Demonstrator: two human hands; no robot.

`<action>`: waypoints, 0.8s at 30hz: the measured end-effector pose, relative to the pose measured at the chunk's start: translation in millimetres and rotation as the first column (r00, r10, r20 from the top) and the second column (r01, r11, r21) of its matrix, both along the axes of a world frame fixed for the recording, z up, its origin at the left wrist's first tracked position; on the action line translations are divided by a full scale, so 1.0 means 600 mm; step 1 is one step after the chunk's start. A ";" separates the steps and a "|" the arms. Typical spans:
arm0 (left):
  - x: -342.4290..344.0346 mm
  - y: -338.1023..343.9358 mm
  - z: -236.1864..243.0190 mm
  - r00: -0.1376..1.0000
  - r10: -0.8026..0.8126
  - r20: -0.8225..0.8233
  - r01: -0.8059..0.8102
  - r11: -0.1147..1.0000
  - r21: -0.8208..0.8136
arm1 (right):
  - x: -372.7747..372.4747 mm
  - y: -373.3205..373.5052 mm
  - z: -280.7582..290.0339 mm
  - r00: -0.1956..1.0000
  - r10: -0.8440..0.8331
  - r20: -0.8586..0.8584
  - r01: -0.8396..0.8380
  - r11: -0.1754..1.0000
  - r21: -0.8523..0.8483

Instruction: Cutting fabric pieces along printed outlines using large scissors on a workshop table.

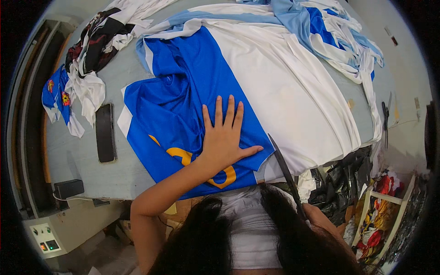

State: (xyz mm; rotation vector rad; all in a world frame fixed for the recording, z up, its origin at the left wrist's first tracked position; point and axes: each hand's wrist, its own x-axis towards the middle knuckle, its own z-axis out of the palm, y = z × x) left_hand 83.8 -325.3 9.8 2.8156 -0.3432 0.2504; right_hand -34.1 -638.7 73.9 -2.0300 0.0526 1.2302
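A pale grey-blue table (87,160) is filling most of the view. A stack of blue and white fabric (256,78) is lying spread across its middle and hanging over the near edge. A crumpled pile of black, white and red cloth (98,41) is sitting at the far left corner, with a flat black rectangular block (105,133) lying just beside the stack. More blue-and-white pieces (339,36) are heaping at the far right.

A grey worktable (82,160) stands beside a pale wall (403,68).

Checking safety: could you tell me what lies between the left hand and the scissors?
Just blue fabric, up to the scissors, in the head view.
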 end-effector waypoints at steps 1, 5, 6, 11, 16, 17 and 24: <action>0.000 0.000 0.000 1.000 0.002 -0.001 -0.002 1.000 0.002 | -0.002 -0.003 -0.009 0.999 -0.042 -0.009 0.042 0.998 0.044; -0.001 0.001 0.000 1.000 0.003 -0.007 -0.003 1.000 0.003 | 0.014 0.011 0.017 0.991 0.126 0.039 -0.123 0.990 -0.065; -0.001 0.001 -0.001 1.000 0.002 -0.010 -0.002 1.000 0.001 | 0.012 0.011 0.015 0.985 0.160 0.068 -0.154 0.984 -0.087; 0.001 0.001 0.002 1.000 -0.003 -0.004 0.003 1.000 -0.003 | 0.015 -0.004 0.006 0.965 0.226 0.129 -0.223 0.974 -0.040; -0.004 0.007 0.001 1.000 0.011 0.002 -0.011 1.000 0.005 | 0.063 0.048 0.034 0.975 0.218 0.040 -0.220 0.975 0.037; -0.001 0.004 0.001 1.000 -0.003 0.006 0.003 1.000 -0.019 | 0.065 0.057 0.042 0.977 0.207 0.047 -0.209 0.978 0.026; -0.004 0.000 -0.002 1.000 0.010 0.008 -0.010 0.999 -0.036 | 0.063 0.066 0.018 0.979 0.184 0.087 -0.177 0.981 -0.080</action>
